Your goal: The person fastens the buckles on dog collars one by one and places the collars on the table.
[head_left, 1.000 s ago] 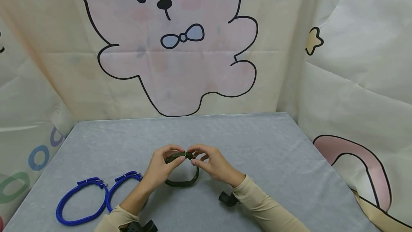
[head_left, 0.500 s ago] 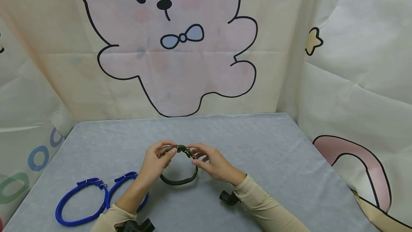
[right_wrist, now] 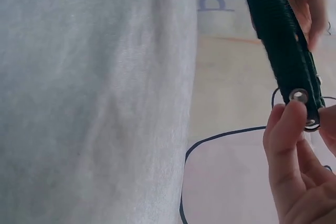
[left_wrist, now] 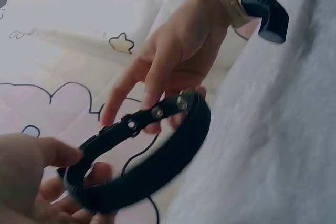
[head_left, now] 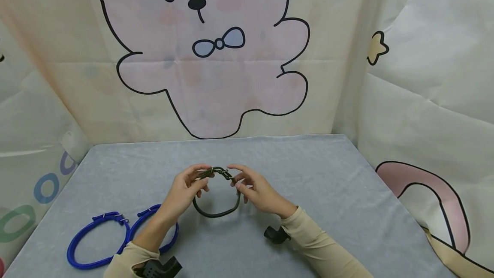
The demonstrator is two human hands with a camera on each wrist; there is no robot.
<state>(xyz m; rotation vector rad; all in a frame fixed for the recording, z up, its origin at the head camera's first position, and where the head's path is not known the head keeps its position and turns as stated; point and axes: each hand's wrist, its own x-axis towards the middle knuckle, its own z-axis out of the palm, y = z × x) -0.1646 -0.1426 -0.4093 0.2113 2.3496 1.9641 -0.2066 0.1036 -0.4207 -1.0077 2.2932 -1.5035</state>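
A dark green collar (head_left: 216, 215) with metal eyelets, fastened into a loop, is held up above the table between both hands. My left hand (head_left: 184, 187) pinches its upper left side between thumb and fingers. On the other side, my right hand (head_left: 262, 191) pinches the band near an eyelet, as the right wrist view shows on the collar (right_wrist: 278, 40). In the left wrist view the row of eyelets on the collar (left_wrist: 163, 174) faces the camera. Fingers partly hide the buckle end.
Two blue collars, a left one (head_left: 71, 248) and a right one (head_left: 148, 212), lie side by side on the grey cloth-covered table (head_left: 308, 162). My left forearm partly covers the right one. Printed curtains stand behind and at both sides.
The green collar has been raised a little and its loop looks wider. My left hand has shifted left and up; my right hand has risen slightly. The blue collars stay put.
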